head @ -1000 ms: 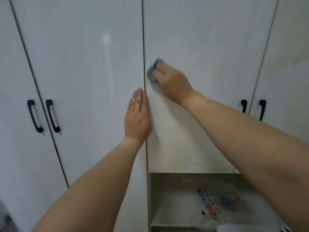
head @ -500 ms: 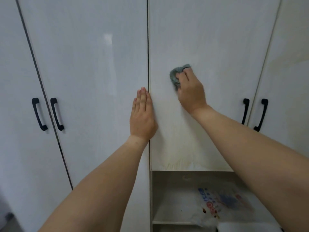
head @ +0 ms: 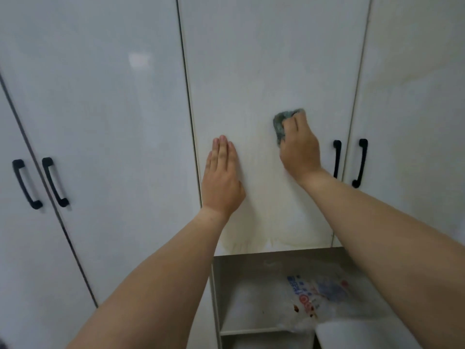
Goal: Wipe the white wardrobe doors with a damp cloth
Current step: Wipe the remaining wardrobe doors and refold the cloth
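White wardrobe door (head: 264,71) streaked low down; left hand (head: 221,177) flat, fingers straight, bracing; right hand (head: 299,149) bunching damp cloth (head: 280,122), pressing to scrub.

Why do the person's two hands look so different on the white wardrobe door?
The left hand lies flat with straight fingers, holding nothing; the right hand curls its fingers round a crumpled grey-green cloth. The left hand sits near the door's left edge, lower down; the right hand is higher, close to the black bar handle. Both press on the same white wardrobe door.
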`<state>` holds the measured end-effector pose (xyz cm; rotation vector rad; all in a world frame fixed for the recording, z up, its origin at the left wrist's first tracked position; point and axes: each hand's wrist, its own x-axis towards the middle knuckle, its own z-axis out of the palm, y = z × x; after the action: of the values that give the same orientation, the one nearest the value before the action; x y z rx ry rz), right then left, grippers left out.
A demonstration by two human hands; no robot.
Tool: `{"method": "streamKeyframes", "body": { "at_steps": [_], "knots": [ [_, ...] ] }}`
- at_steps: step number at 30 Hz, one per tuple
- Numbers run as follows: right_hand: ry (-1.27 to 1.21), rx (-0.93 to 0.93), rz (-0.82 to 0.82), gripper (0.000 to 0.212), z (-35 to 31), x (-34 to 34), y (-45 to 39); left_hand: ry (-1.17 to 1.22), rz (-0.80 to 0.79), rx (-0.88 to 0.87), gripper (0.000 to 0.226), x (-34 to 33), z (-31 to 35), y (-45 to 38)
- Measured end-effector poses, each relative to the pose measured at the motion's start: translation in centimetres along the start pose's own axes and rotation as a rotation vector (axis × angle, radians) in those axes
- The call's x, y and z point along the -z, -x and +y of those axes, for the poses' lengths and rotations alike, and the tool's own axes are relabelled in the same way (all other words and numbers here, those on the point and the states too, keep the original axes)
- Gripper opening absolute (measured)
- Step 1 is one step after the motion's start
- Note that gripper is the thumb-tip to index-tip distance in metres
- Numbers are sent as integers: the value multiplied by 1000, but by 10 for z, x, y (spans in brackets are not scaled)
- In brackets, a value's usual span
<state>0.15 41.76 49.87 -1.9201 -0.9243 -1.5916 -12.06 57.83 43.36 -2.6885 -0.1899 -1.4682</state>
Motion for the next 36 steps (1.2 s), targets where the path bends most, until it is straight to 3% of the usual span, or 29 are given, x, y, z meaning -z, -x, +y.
{"method": "streamKeyframes", "body": {
  "at_steps": [3, 5, 6, 9, 10, 12, 15, 18, 21, 23, 26, 31, 36],
  "knots": [
    [19, 447, -198, 9, 5, 0, 84, -6, 0, -1, 75, 0, 0, -1],
    [31, 534, -277, 8, 23, 8, 91, -3, 3, 20, 76, -1, 5, -1],
    [50, 467, -239, 7, 32, 11, 78, -1, 6, 34, 76, -1, 8, -1],
    [47, -92, -12, 17, 52, 18, 24, 5, -7, 79, 78, -3, 15, -2],
    [36, -199, 23, 20, 53, 17, 18, -1, -8, 91, 79, -3, 17, -2],
    [31, -169, 9, 18, 45, 13, 36, -1, -14, 120, 80, -4, 24, -3],
    [-3, 86, -177, 11, 32, 15, 96, -2, -8, 152, 80, -8, 39, -3],
    [-17, 219, -264, 22, 43, 32, 93, 24, -4, 56, 80, -15, 68, -7],
    [4, 92, -61, 12, 73, 54, 37, 47, -2, -41, 83, -23, 98, -19],
    [4, -41, 63, 17, 102, 69, -3, 55, -12, -31, 83, -30, 111, -26],
    [22, -114, 15, 24, 131, 67, -13, 53, -17, -12, 81, -38, 118, -29],
    [63, -111, -44, 23, 126, 41, 70, 20, -3, -26, 80, -46, 116, -28],
    [-10, -16, -228, 26, 121, 58, 125, 27, -9, -7, 82, -43, 119, -28]
  ]
}}
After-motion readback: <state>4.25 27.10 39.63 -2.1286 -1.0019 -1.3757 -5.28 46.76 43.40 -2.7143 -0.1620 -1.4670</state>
